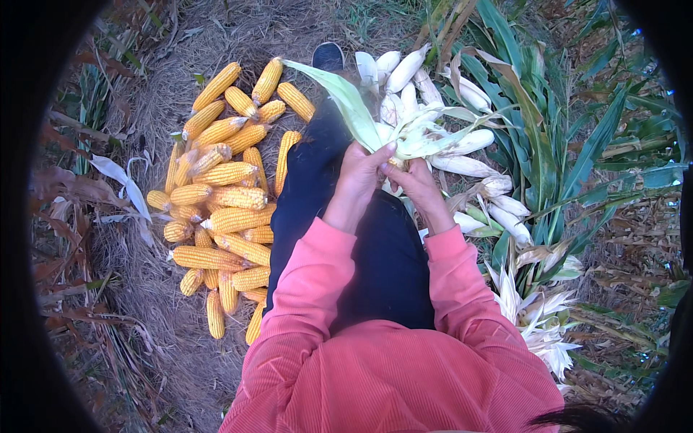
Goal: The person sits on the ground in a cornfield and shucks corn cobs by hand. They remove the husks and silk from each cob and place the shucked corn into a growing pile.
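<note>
Both of my hands meet above my dark trousers (390, 260), around one ear of corn whose pale green husk (352, 105) is spread open. My left hand (361, 170) grips the husk near its base, with the thumb pressed toward the middle. My right hand (414, 181) pinches the same ear from the other side. Only a small yellowish bit of the ear shows between the fingers; the rest is hidden by husk and hands. Long husk leaves fan out to the upper left and to the right.
A heap of bare yellow corn cobs (238, 216) lies on dry ground at my left. Several ears in whitish husks (465, 143) lie at my right, beside green corn stalks (541, 135). Stripped husks (541, 325) are piled lower right. A dark shoe (328, 56) is ahead.
</note>
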A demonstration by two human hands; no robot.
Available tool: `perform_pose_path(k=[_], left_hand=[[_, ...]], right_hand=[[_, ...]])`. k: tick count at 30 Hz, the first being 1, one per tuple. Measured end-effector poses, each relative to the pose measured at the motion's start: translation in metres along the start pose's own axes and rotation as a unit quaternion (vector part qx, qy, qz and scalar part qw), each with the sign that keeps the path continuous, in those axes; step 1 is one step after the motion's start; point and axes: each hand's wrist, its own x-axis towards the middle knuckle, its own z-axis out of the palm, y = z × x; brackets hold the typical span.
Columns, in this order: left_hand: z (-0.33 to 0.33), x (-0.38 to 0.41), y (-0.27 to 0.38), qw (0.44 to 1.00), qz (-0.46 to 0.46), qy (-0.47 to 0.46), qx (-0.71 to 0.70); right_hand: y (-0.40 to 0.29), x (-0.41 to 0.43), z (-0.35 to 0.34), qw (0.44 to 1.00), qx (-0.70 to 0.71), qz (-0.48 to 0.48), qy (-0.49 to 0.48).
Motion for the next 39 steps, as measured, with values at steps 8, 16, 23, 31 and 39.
perform_pose_path(k=[8,16,23,31,39], left_hand=[[-0.014,0.012,-0.016,0.957,0.04,0.082,0.274],[0.002,0.004,-0.01,0.995,0.023,0.092,0.037],[-0.007,0.006,-0.003,0.998,-0.05,0.045,-0.009],[-0.015,0.006,-0.005,0.986,-0.135,0.027,-0.094],[0.002,-0.001,-0.016,0.957,-0.08,0.188,-0.208]], right_hand=[[-0.002,-0.008,0.006,0.932,-0.352,-0.059,0.067],[-0.006,-0.008,-0.001,0.993,-0.098,0.028,-0.052],[0.012,-0.005,0.001,0.977,-0.172,-0.125,-0.023],[0.009,-0.019,-0.009,0.899,-0.363,-0.246,-0.018],[0.022,-0.021,-0.007,0.969,-0.221,-0.108,0.014]])
